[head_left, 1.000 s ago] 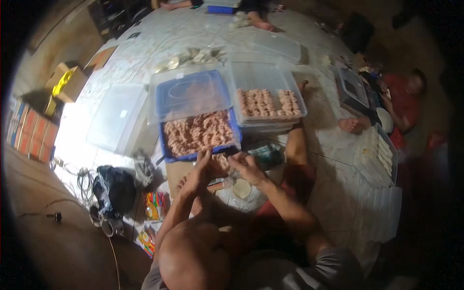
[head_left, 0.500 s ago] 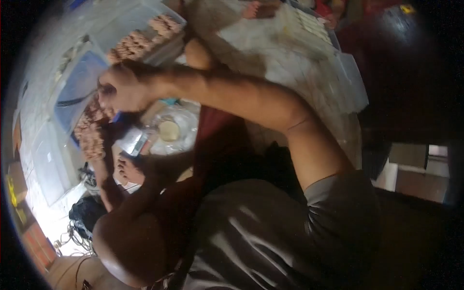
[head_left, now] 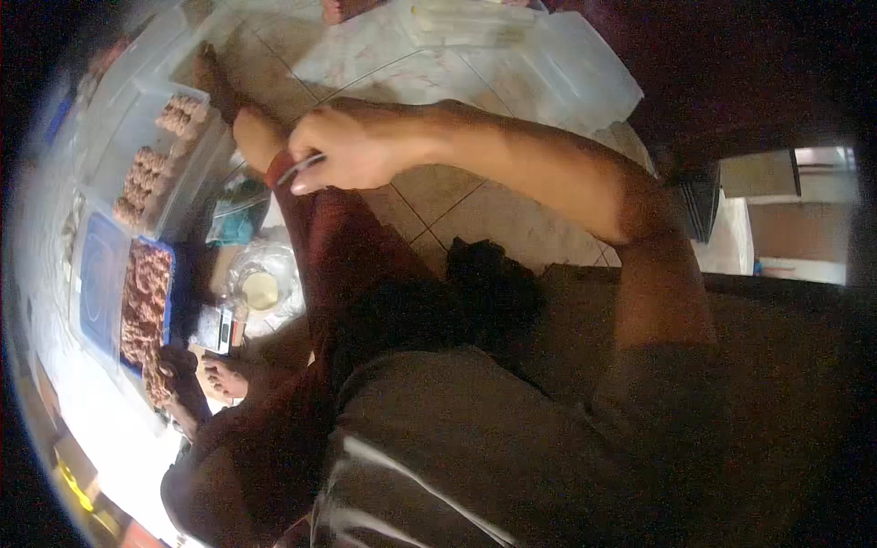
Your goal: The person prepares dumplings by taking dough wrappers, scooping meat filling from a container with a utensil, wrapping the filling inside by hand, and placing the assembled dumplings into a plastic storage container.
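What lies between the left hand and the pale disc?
The head view shows what looks like a scale there, then clear plastic around the disc.

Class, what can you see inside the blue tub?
Inside the blue tub are pinkish, lumpy strands. A clear lid covers part of it; the base beneath the strands is hidden.

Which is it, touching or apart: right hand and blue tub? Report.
Apart: the head view shows a wide gap between right hand and blue tub.
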{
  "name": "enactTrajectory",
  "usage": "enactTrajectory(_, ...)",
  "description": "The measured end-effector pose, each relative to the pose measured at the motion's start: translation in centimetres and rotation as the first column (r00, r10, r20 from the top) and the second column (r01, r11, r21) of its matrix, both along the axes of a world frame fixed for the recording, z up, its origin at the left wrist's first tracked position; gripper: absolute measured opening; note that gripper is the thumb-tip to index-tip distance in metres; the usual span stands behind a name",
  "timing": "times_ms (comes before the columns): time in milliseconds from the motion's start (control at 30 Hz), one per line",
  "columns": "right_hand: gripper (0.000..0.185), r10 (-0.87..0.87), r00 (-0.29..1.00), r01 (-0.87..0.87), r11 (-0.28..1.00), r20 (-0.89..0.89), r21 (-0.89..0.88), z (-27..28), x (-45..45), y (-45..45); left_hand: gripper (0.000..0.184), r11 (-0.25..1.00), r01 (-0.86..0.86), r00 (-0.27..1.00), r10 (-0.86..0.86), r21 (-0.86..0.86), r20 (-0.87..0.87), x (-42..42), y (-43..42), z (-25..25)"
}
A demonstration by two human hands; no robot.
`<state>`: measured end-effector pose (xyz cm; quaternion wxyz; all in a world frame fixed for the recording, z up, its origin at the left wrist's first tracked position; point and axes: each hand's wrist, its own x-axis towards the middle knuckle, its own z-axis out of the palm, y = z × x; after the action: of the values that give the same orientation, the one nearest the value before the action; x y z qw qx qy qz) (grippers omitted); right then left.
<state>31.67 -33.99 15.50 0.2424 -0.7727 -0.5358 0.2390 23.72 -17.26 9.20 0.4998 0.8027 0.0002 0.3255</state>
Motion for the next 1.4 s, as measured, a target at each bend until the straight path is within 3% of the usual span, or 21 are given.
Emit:
enactTrajectory(33, 0.038, -0.089, 0.995, 0.082, 0.988, -0.052, -0.132, 0.5, -0.2, -1.6, 0.031, 1.000, 0.020, 1.000, -0.020, 0.020, 0.016, 1.5, -1.9, 0.4)
enactTrajectory(67, 0.045, -0.129, 0.991, 0.131, 0.991, -0.047, 0.040, -1.8, -0.2, -3.5, 0.031, 0.999, 0.031, 0.999, -0.032, 0.041, 0.030, 3.0, -3.4, 0.8)
enactTrajectory(133, 0.050, -0.292, 0.956, 0.292, 0.956, -0.030, 0.012, -4.9, -0.9, -6.9, 0.032, 0.997, 0.042, 0.998, -0.045, 0.064, 0.047, 4.8, -5.7, 0.8)
enactTrajectory(200, 0.052, -0.517, 0.814, 0.478, 0.855, -0.266, -0.198, -5.2, -3.1, -10.9, 0.033, 0.997, 0.021, 0.997, -0.027, 0.080, 0.074, 6.2, -6.4, 1.2)
enactTrajectory(267, 0.049, -0.632, 0.773, 0.602, 0.758, -0.057, -0.250, -15.3, -4.9, -15.4, 0.033, 0.997, -0.002, 0.996, -0.005, 0.081, 0.084, 7.1, -5.9, 1.5)
enactTrajectory(367, 0.031, -0.561, 0.665, 0.667, 0.743, -0.493, 0.055, -31.1, -7.4, -21.5, 0.034, 0.997, -0.034, 0.995, 0.027, 0.075, 0.092, 8.2, -4.4, 2.9)
enactTrajectory(467, 0.029, -0.742, 0.531, 0.698, 0.657, -0.410, -0.285, -25.2, -10.4, -21.5, 0.035, 0.994, -0.080, 0.991, 0.072, 0.071, 0.111, 9.3, -2.5, 3.7)
enactTrajectory(500, 0.030, -0.611, 0.578, 0.422, 0.791, -0.542, -0.443, -26.8, -9.3, -22.1, 0.035, 0.993, -0.089, 0.990, 0.081, 0.076, 0.111, 9.6, -1.9, 4.0)
enactTrajectory(567, 0.032, -0.473, 0.557, 0.093, 0.852, -0.682, -0.515, -29.3, -10.3, -22.9, 0.036, 0.991, -0.098, 0.989, 0.088, 0.086, 0.115, 10.1, -1.5, 4.1)
enactTrajectory(600, 0.033, -0.431, 0.798, 0.302, 0.891, -0.421, -0.340, -28.4, -12.9, -22.4, 0.036, 0.991, -0.100, 0.989, 0.089, 0.090, 0.115, 10.2, -1.4, 4.1)
enactTrajectory(667, 0.036, -0.427, 0.901, 0.419, 0.903, -0.077, -0.095, -26.0, -14.2, -22.1, 0.037, 0.991, -0.099, 0.989, 0.088, 0.091, 0.115, 10.2, -1.5, 4.0)
enactTrajectory(733, 0.038, -0.569, 0.766, 0.390, 0.781, -0.299, -0.488, -20.4, -13.5, -20.9, 0.037, 0.992, -0.098, 0.989, 0.087, 0.085, 0.120, 9.7, -1.9, 3.8)
enactTrajectory(833, 0.039, -0.579, 0.741, 0.373, 0.776, -0.340, -0.509, -18.3, -13.6, -21.4, 0.038, 0.992, -0.097, 0.989, 0.087, 0.084, 0.116, 9.9, -1.8, 4.2)
enactTrajectory(933, 0.041, -0.555, 0.724, 0.357, 0.810, -0.410, -0.466, -11.1, -13.0, -19.8, 0.039, 0.993, -0.085, 0.990, 0.075, 0.083, 0.116, 9.4, -2.2, 4.1)
enactTrajectory(1033, 0.044, -0.353, 0.929, 0.301, 0.896, -0.112, -0.327, -24.6, -13.2, -23.4, 0.040, 0.994, -0.066, 0.993, 0.058, 0.082, 0.106, 8.7, -2.9, 3.8)
enactTrajectory(1067, 0.044, -0.344, 0.933, 0.294, 0.898, -0.107, -0.327, -24.3, -13.2, -23.0, 0.041, 0.995, -0.061, 0.994, 0.052, 0.083, 0.100, 8.7, -2.9, 3.7)
enactTrajectory(1133, 0.041, -0.697, 0.655, 0.527, 0.698, -0.293, -0.484, -23.0, -13.4, -21.4, 0.041, 0.995, -0.045, 0.995, 0.037, 0.089, 0.094, 8.2, -3.3, 3.4)
enactTrajectory(1167, 0.041, -0.691, 0.660, 0.522, 0.703, -0.295, -0.483, -22.7, -13.2, -20.6, 0.042, 0.996, -0.022, 0.996, 0.015, 0.088, 0.083, 7.8, -3.6, 3.2)
enactTrajectory(1267, 0.038, -0.720, 0.562, 0.704, 0.675, -0.408, -0.220, -22.4, -12.6, -18.2, 0.043, 0.996, 0.006, 0.998, -0.012, 0.092, 0.069, 7.3, -4.3, 3.0)
enactTrajectory(1367, 0.036, -0.580, 0.580, 0.703, 0.711, -0.572, -0.007, -23.3, -13.9, -16.7, 0.044, 0.996, 0.040, 0.997, -0.045, 0.084, 0.059, 6.6, -4.9, 2.5)
enactTrajectory(1400, 0.036, -0.606, 0.638, 0.685, 0.729, -0.475, -0.010, -22.9, -14.2, -16.6, 0.044, 0.996, 0.048, 0.997, -0.053, 0.081, 0.062, 6.5, -5.0, 2.7)
